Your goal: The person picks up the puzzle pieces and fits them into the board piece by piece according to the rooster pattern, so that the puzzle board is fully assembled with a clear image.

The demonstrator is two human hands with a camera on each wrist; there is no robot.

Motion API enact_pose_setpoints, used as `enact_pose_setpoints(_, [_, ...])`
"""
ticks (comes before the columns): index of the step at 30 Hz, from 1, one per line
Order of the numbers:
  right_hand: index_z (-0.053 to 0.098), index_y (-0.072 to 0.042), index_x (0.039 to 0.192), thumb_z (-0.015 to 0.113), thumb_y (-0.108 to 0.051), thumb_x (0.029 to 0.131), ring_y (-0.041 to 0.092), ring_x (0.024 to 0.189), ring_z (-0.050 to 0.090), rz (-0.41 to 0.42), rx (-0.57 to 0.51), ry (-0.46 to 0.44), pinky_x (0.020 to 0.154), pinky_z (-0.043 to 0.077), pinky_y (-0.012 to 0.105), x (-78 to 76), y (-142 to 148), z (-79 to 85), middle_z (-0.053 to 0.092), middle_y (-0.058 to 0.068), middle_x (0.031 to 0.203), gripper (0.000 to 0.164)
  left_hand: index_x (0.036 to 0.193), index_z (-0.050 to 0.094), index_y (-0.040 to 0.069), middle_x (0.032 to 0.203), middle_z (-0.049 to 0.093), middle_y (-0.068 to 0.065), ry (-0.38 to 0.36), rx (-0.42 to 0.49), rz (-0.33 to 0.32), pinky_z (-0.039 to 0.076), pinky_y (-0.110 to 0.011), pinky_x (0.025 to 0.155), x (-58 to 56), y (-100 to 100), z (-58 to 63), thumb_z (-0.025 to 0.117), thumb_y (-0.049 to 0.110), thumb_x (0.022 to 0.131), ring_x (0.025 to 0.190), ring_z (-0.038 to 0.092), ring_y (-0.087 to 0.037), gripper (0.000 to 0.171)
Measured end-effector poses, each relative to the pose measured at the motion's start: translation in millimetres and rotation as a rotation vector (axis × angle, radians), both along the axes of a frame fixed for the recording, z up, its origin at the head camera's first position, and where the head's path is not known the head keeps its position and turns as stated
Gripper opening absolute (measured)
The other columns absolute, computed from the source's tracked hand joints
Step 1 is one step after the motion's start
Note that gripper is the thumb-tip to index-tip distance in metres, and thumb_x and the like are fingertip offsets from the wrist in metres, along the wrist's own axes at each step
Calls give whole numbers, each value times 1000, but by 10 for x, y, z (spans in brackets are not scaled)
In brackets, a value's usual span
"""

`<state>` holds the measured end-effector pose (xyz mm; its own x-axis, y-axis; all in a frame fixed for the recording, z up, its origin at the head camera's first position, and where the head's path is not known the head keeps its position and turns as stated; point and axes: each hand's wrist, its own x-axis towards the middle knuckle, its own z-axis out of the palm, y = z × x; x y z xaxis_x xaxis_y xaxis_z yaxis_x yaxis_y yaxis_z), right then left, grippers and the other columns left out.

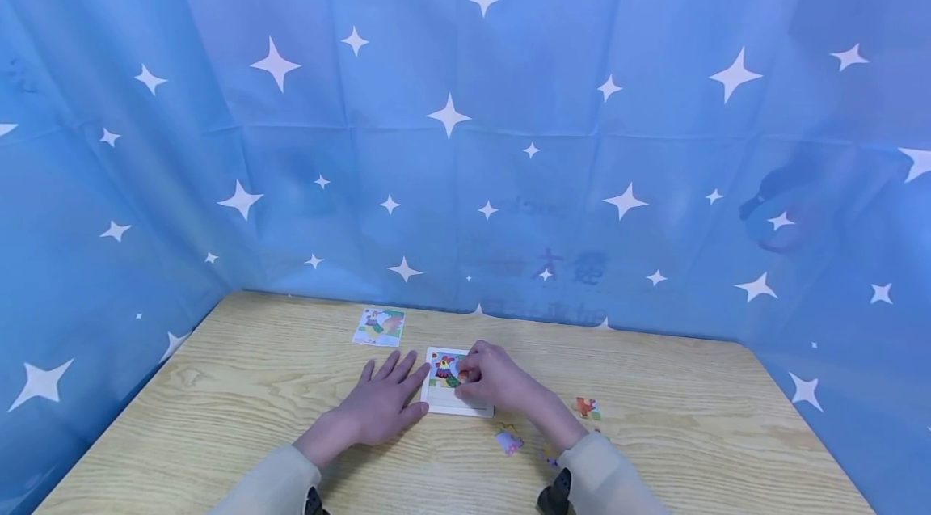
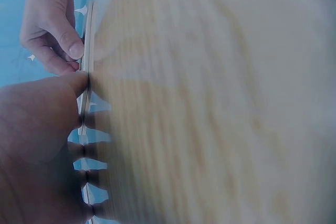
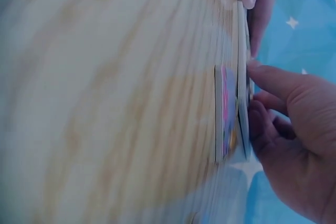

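Observation:
A white puzzle board (image 1: 460,403) lies on the table with part of a colourful rooster picture (image 1: 444,367) fitted in its upper area. My left hand (image 1: 383,403) rests with fingers spread on the wood, its thumb and index fingertip touching the board's left edge. Over the board's right side, my right hand (image 1: 496,379) pinches a small puzzle piece (image 1: 464,376), mostly hidden by the fingers. In the right wrist view, that hand's thumb (image 3: 257,121) and curled fingers meet at the board's face.
A printed picture card (image 1: 380,327) lies behind my left hand. Loose puzzle pieces are spread on the right: a purple one (image 1: 509,441) near the board, a reddish one (image 1: 586,407) beyond my forearm, others partly hidden by the arm. A blue starry curtain (image 1: 451,200) borders the table.

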<state>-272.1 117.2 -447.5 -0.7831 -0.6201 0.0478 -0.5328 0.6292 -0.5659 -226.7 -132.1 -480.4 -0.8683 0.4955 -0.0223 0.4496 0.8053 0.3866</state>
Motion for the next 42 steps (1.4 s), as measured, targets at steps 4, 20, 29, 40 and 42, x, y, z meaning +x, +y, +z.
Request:
enact_pose_setpoints(4, [73, 3, 124, 78, -11, 93, 10, 81, 52, -1, -40, -31, 71, 46, 27, 13, 25, -5, 55, 1, 99, 34, 162, 34, 13, 168, 21, -17, -11, 3, -1, 10, -72, 115, 5, 1, 14, 41, 52, 109, 154, 10, -42, 66])
enact_pose_setpoints(20, [72, 5, 124, 80, -11, 90, 11, 80, 52, -54, -40, -64, 71, 45, 28, 38, -14, -12, 56, 2, 101, 39, 162, 34, 12, 168, 21, -18, -23, 5, 0, 10, -72, 115, 5, 3, 44, 42, 50, 109, 154, 10, -42, 65])
enact_pose_setpoints(29, [72, 3, 123, 78, -12, 93, 14, 85, 61, -31, -162, -54, 73, 52, 27, 5, 107, -30, 62, 8, 107, 34, 162, 34, 12, 168, 20, -17, -32, 18, 1, 9, -72, 116, 2, 7, 35, 42, 50, 109, 154, 9, -42, 66])
enact_pose_setpoints(40, [69, 4, 127, 76, -10, 94, 19, 90, 65, -139, -251, -97, 72, 55, 27, 122, 759, 153, 65, 16, 114, 37, 162, 32, 12, 168, 19, -18, -33, 32, -15, 8, -72, 115, -7, 8, 7, 43, 49, 109, 154, 8, -43, 66])
enact_pose_setpoints(42, [69, 4, 127, 76, -11, 94, 19, 90, 65, -152, -241, -94, 72, 55, 27, 140, 916, 154, 65, 17, 115, 37, 163, 32, 12, 168, 19, -18, -35, 28, -12, 8, -72, 115, -9, 2, 9, 43, 49, 109, 154, 8, -43, 66])
